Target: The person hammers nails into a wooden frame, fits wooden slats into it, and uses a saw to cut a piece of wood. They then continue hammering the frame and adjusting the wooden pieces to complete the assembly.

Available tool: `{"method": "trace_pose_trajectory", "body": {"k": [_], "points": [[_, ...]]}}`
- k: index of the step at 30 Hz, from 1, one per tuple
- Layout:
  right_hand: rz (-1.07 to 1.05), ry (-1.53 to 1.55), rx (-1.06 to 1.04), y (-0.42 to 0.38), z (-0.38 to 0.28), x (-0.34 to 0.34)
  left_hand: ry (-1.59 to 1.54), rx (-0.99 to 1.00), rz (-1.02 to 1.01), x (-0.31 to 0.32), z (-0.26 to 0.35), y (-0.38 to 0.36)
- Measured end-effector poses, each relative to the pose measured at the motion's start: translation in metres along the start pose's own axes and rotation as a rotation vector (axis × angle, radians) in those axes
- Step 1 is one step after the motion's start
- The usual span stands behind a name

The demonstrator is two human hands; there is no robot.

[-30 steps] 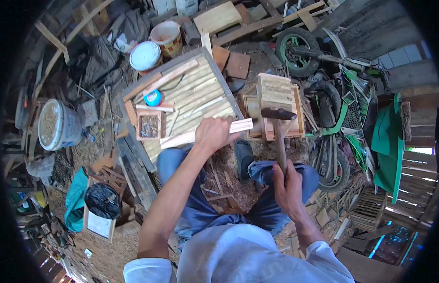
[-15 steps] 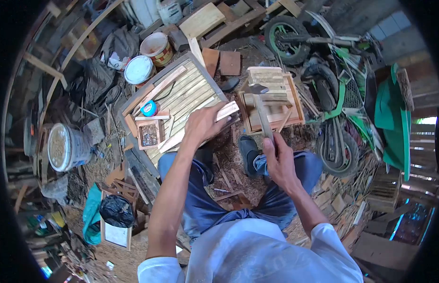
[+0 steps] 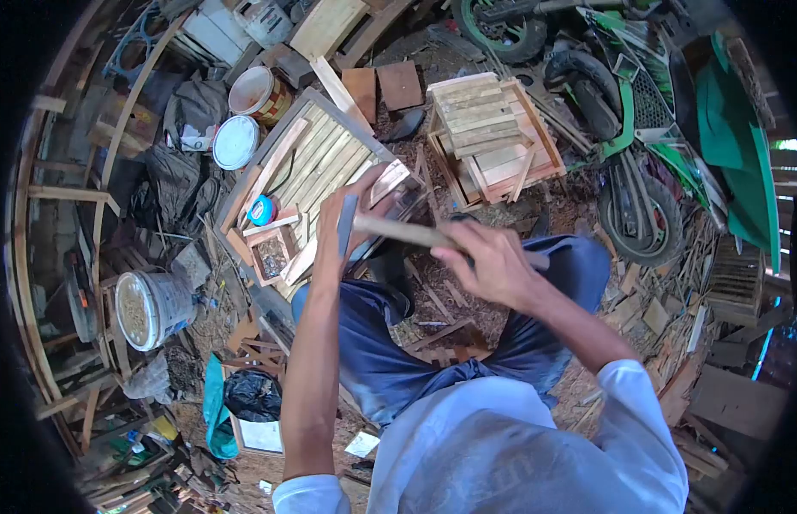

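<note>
My right hand (image 3: 488, 261) is wrapped round the wooden handle of a hammer (image 3: 407, 231), whose head is over my left wrist. My left hand (image 3: 351, 210) grips a short pale wood piece (image 3: 391, 178) at the near right corner of a slatted wooden board (image 3: 317, 163). On that board lie a round blue-lidded container (image 3: 261, 210) and a small wooden box (image 3: 271, 255) of small dark bits. The tips of my left fingers are partly hidden behind the wood.
A slatted wooden box (image 3: 484, 120) stands ahead on the right, beside a green motorbike (image 3: 625, 111). White buckets (image 3: 154, 308) and dark plastic bags (image 3: 193, 111) are at the left. Wood scraps (image 3: 655, 315) litter the floor.
My right hand has swung the hammer left and turned it from pointing forward to lying crosswise. The view has shifted, and my left hand still holds the wood piece.
</note>
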State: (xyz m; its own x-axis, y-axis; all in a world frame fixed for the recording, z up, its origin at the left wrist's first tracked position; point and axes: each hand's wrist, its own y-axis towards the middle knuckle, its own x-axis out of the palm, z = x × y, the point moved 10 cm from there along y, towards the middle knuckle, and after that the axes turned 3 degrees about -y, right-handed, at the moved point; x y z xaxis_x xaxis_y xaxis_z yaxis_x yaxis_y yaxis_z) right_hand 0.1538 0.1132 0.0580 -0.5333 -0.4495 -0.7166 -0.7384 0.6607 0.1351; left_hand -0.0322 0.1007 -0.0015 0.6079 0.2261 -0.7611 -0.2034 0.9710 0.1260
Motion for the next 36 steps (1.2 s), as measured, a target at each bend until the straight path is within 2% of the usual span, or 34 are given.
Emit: {"method": "trace_pose_trajectory", "body": {"k": [2, 5, 8, 9, 10, 11, 12, 16, 18, 19, 23, 24, 27, 28, 31, 32, 35, 36], "points": [[-0.099, -0.052, 0.135, 0.008, 0.027, 0.005, 0.0, -0.041, -0.027, -0.001, 0.001, 0.002], [0.048, -0.05, 0.068, 0.011, 0.028, -0.013, 0.195, -0.271, -0.17, 0.006, -0.01, 0.001], [0.081, -0.003, -0.039, 0.001, 0.006, -0.016, 0.16, -0.149, -0.091, 0.002, 0.001, 0.001], [0.045, -0.011, 0.016, 0.002, 0.014, -0.011, 0.174, -0.105, -0.054, -0.002, 0.009, 0.003], [0.006, -0.019, 0.073, 0.003, 0.025, -0.006, 0.027, -0.202, -0.109, 0.001, -0.002, 0.001], [-0.034, -0.027, 0.13, 0.004, 0.036, 0.0, 0.044, -0.179, -0.092, 0.001, -0.002, -0.001], [0.061, -0.108, 0.051, 0.008, 0.027, -0.007, 0.058, -0.154, -0.075, 0.002, -0.001, -0.001], [-0.052, 0.029, 0.052, -0.002, 0.0, -0.005, 0.029, -0.02, 0.058, 0.002, -0.005, 0.0], [-0.056, 0.07, 0.182, 0.001, 0.025, -0.001, -0.057, -0.1, -0.077, 0.008, -0.018, -0.002], [-0.054, 0.09, 0.245, 0.001, 0.034, -0.001, 0.124, -0.278, -0.17, 0.003, -0.005, 0.002], [0.052, 0.095, 0.042, -0.008, -0.005, -0.016, 0.03, -0.143, -0.067, 0.022, -0.037, -0.001], [0.011, 0.046, 0.019, -0.009, -0.01, -0.013, 0.019, -0.148, -0.071, 0.022, -0.034, -0.001], [-0.067, 0.068, 0.224, 0.001, 0.033, 0.002, 0.054, -0.227, -0.144, 0.002, 0.0, 0.002], [0.05, -0.045, 0.057, 0.004, 0.02, -0.008, 0.032, -0.12, -0.098, 0.002, 0.0, 0.001], [0.021, -0.003, 0.02, -0.009, -0.003, -0.009, 0.088, -0.153, -0.125, -0.003, 0.012, 0.001], [0.054, 0.035, -0.003, -0.01, -0.005, -0.011, 0.083, -0.096, -0.07, -0.004, 0.014, 0.001], [-0.203, 0.112, 0.403, -0.003, 0.04, 0.004, 0.175, -0.232, -0.208, 0.004, 0.003, 0.002], [-0.181, 0.124, 0.385, 0.0, 0.031, -0.002, 0.155, -0.167, -0.137, -0.001, 0.01, 0.004]]}}
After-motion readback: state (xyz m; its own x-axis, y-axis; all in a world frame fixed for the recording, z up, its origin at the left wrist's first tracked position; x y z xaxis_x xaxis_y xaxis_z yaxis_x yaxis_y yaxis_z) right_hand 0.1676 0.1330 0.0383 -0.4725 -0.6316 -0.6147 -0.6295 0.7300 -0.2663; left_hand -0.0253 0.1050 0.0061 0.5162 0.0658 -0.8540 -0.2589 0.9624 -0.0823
